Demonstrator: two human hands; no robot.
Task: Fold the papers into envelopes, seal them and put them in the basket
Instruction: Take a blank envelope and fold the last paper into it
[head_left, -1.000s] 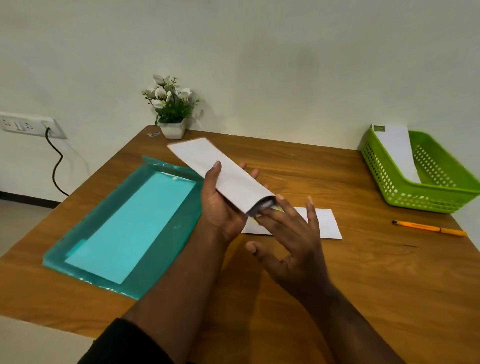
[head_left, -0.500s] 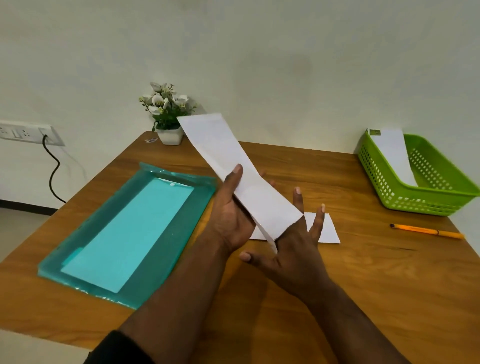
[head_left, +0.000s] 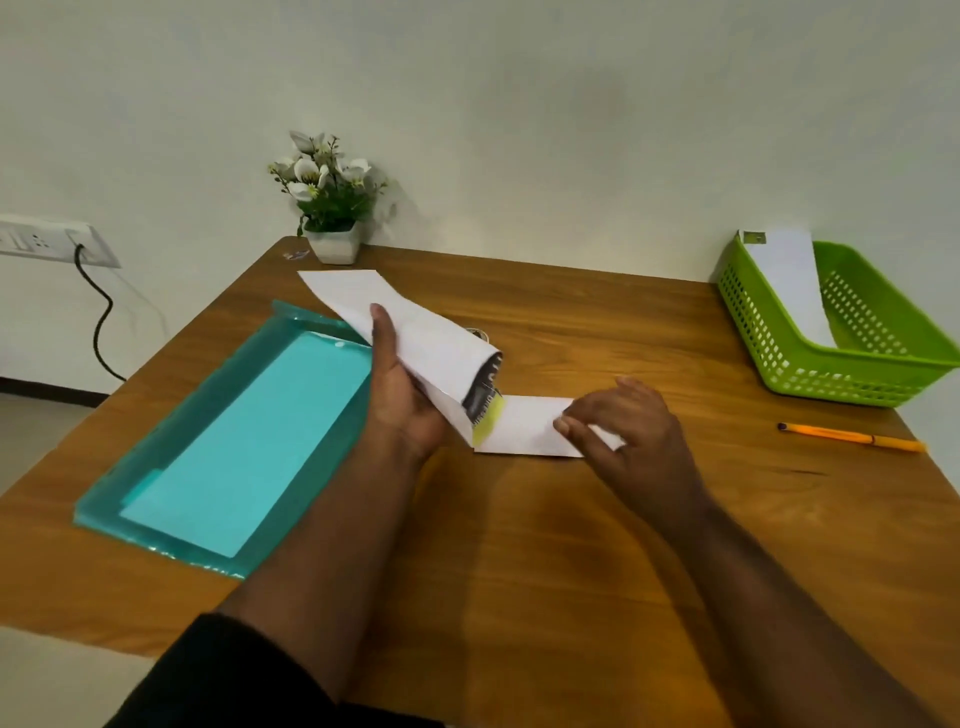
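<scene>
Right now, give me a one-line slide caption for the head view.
Left hand holds a folded envelope above the table while right hand pinches a flat paper; green basket waits.

Glossy plastic folder (head_left: 218, 441) (wood-grain table (head_left: 571, 545)).

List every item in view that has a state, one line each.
Envelope: held by left hand, mouth open.
Folded paper: flat on table, right hand pinching its edge.
Green basket: one envelope inside, leaning.
Teal folder: lying flat.
Pen: lying untouched.
</scene>
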